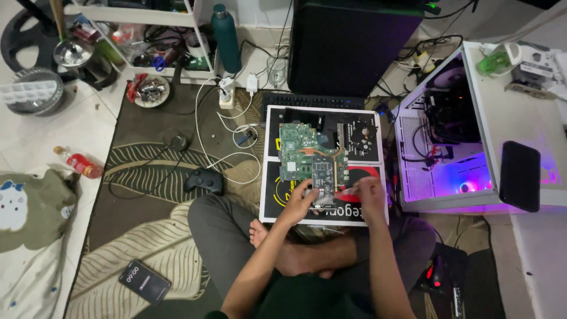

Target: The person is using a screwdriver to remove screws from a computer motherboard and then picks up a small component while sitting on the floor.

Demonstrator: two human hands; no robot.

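Cluttered floor surrounded you: a leaf-patterned rug (147, 177), a black game controller (204, 179) and a phone (144, 281) lay to your left, and an open white computer case (440, 147) glowing purple stood to your right. You sat cross-legged on the rug with a printed mat (277, 207) in front of your knees. On that mat lay the green circuit board (310, 159), flat, its long axis running away from you toward the dark monitor (354, 44), a copper heat pipe crossing its upper half.

Your left hand (302, 198) rested on the board's near edge, fingers curled and pressing on a grey plate there; whether they pinched anything, you could not tell. Your right hand (367, 192) hovered just beside the board's near right corner, fingers closed narrowly around a thin red-handled tool (348, 192), which lay roughly level with its tip pointing left toward the board. Both forearms reached forward from your lap, elbows bent, the 2 hands near each other.
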